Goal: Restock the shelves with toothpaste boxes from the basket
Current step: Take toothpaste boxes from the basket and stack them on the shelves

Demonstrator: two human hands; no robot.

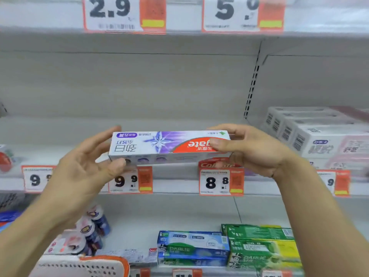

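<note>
Purple-white toothpaste box (169, 146) upside down, gripped endwise by left hand (83, 168) and right hand (251, 148) fingers; bare shelf (179, 124) behind.

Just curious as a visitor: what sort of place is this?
Most likely a supermarket aisle: shelf edges carry price tags, boxed toothpaste sits below, and both hands hold a toothpaste box.

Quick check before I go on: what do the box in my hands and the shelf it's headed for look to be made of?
Toothpaste box: looks like thin printed cardboard with a slightly glossy coating, going by its crisp folded edges and the sheen on the purple print. Both hands hold its ends. Shelf: probably painted sheet metal, matte pale grey, with a slotted upright at the back.
</note>
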